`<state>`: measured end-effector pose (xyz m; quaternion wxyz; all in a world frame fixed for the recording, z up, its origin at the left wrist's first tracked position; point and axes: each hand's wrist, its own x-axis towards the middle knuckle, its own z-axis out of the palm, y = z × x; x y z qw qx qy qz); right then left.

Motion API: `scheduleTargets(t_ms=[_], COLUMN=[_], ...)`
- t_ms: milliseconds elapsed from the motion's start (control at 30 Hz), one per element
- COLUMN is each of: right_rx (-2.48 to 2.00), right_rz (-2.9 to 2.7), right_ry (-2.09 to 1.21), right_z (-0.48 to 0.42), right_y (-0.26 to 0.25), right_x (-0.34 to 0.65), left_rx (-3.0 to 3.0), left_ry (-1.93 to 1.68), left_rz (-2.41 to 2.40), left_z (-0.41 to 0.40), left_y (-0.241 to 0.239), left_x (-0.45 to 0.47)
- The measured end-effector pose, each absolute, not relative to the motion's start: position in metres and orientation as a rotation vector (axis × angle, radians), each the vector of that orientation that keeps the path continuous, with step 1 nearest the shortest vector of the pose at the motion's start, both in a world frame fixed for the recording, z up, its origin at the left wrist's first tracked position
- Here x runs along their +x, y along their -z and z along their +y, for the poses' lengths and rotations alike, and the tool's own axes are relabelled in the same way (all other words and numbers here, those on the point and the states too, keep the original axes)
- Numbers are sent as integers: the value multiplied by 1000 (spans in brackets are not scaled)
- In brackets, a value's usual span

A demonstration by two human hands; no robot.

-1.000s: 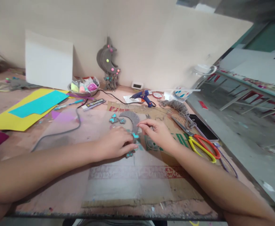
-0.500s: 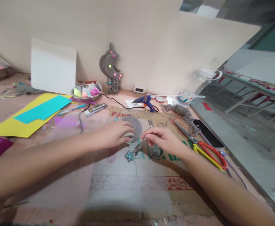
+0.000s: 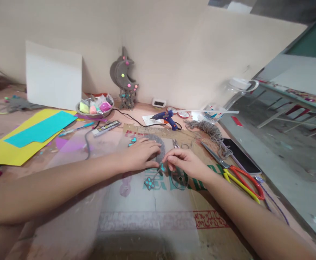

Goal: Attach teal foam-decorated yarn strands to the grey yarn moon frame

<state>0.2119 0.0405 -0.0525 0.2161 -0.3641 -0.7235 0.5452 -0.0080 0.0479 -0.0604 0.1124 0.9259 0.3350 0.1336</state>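
A grey felt crescent lies on the plastic-covered cardboard, partly hidden under my left hand. That hand rests across it with its fingers stretched out and the thumb apart. My right hand is closed in a pinch by the crescent's lower tip, at the upper end of a hanging string. On this string are a small turquoise heart and, lower down, a grey paw-shaped charm with turquoise spots. More turquoise hearts lie beyond my left hand. Small scissors lie behind my right hand.
A blue glue gun lies at the back, near a grey yarn bundle. Large scissors and a phone are on the right. Left are coloured sheets and a bowl. A finished-looking moon ornament leans on the wall.
My left hand has moved right and settled flatter over the crescent. The right hand keeps its pinch. The string with the heart now shows more clearly, and the view has shifted slightly.
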Motion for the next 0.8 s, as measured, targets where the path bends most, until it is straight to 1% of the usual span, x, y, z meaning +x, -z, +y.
scheduleTargets(t_ms=[233,367,433,500,600,800], right_rx=[-991,-1025,-1029,-1031,-1009,-985], right_rz=[-2067,-2107,-2107,-2094,-2058,-1963], right_ry=[-1578,-1563,-1563,-1583,-1650,-1723], right_z=[35,37,38,39,40,43], right_y=[37,36,39,43,52,66], right_x=[211,213,213,213,211,211], left_rx=[2681,2581,2516,2483,2518,2490], left_ry=[-352,-434,-548,-573,-428,-324], left_rz=[1028,976,1103,1307,1468,1525], left_z=[68,81,88,97,109,124], left_y=[68,57,47,39,35,48], left_x=[-9,-23,-32,-37,-32,-5])
